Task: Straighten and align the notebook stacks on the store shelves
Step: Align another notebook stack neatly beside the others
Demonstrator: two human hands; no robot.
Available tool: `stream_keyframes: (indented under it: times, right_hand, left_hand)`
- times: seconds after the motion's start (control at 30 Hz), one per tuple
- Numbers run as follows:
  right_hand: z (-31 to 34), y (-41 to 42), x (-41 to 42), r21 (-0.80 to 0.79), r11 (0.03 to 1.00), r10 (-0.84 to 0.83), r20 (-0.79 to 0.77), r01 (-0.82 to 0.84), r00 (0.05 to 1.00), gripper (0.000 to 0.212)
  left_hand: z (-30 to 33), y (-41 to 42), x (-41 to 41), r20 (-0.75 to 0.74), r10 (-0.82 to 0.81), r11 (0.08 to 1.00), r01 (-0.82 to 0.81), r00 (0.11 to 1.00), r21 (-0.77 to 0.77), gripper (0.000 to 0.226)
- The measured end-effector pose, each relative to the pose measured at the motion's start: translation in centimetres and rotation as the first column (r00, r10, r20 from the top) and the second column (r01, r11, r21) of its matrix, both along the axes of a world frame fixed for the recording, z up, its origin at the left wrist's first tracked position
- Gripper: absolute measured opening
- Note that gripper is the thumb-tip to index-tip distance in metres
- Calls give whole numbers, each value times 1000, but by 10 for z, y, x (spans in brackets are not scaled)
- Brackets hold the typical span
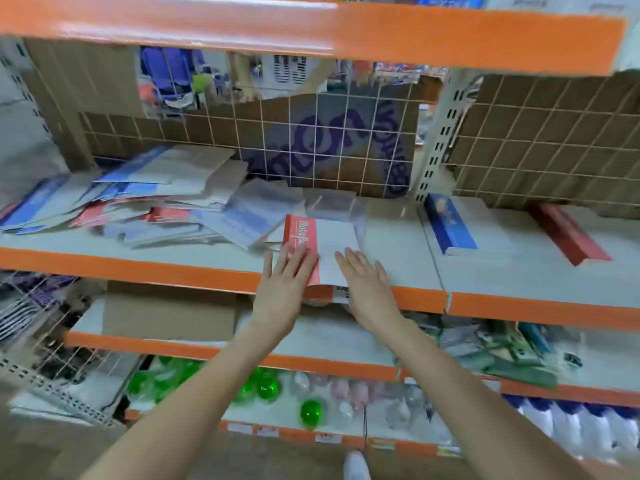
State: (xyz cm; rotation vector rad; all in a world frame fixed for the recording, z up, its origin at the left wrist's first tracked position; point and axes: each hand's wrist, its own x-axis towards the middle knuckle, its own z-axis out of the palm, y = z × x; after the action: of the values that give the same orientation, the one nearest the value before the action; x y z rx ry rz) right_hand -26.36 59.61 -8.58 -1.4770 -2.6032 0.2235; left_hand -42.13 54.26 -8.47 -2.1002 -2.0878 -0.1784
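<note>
Red-white notebook (320,249): one; left hand (285,277), right hand (363,282) flat on it, grips released.

We see grey shelves (398,237) with orange edges (346,32), a wire grid back (311,150), brown cardboard (554,140) behind it.

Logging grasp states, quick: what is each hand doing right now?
Left hand: open, fingers flat on the red-and-white notebook.
Right hand: open, fingers flat on the same notebook.
</note>
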Motion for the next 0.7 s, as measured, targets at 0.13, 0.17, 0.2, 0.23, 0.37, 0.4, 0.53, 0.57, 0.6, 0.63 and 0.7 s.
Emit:
stream_keyframes:
  times: [0.13, 0.17, 0.2, 0.23, 0.37, 0.4, 0.53, 0.57, 0.6, 0.63, 0.7]
  right_hand:
    - [13, -10, 59, 65, 986, -148, -55, 151, 988, 84]
    - [16, -10, 78, 80, 979, -185, -66, 190, 981, 85]
    - [20, -9, 97, 92, 971, -216, -75, 223, 973, 85]
    - [22, -8, 117, 101, 963, -242, -82, 250, 967, 86]
    - [28, 2, 199, 127, 934, -322, -102, 334, 941, 87]
    - [28, 6, 220, 140, 927, -335, -111, 348, 936, 85]
    - [25, 27, 314, 175, 908, -368, -102, 381, 924, 80]
    - [24, 33, 339, 187, 902, -377, -95, 388, 921, 79]
    - [23, 38, 363, 196, 898, -385, -83, 393, 919, 79]
    - [21, 44, 386, 198, 898, -387, -67, 393, 920, 78]
    - [19, 55, 427, 175, 908, -383, -27, 381, 923, 80]
  left_hand:
    - [11, 11, 57, 22, -103, 994, 102, 994, 50, 82]
    - [15, 16, 75, 23, -134, 989, 132, 991, 66, 82]
    - [18, 21, 93, 27, -166, 983, 163, 986, 81, 79]
    - [20, 26, 113, 29, -194, 977, 191, 981, 92, 76]
    - [24, 47, 193, 1, -277, 955, 275, 961, 111, 76]
    - [25, 54, 214, -2, -299, 947, 296, 954, 127, 76]
    - [27, 81, 308, 10, -351, 917, 342, 936, 205, 63]
    - [26, 87, 331, 26, -364, 913, 351, 931, 208, 61]
    - [24, 93, 355, 34, -375, 910, 361, 926, 206, 60]
    - [22, 99, 377, 39, -382, 907, 367, 923, 205, 61]
    - [20, 108, 418, 71, -376, 911, 355, 924, 210, 61]
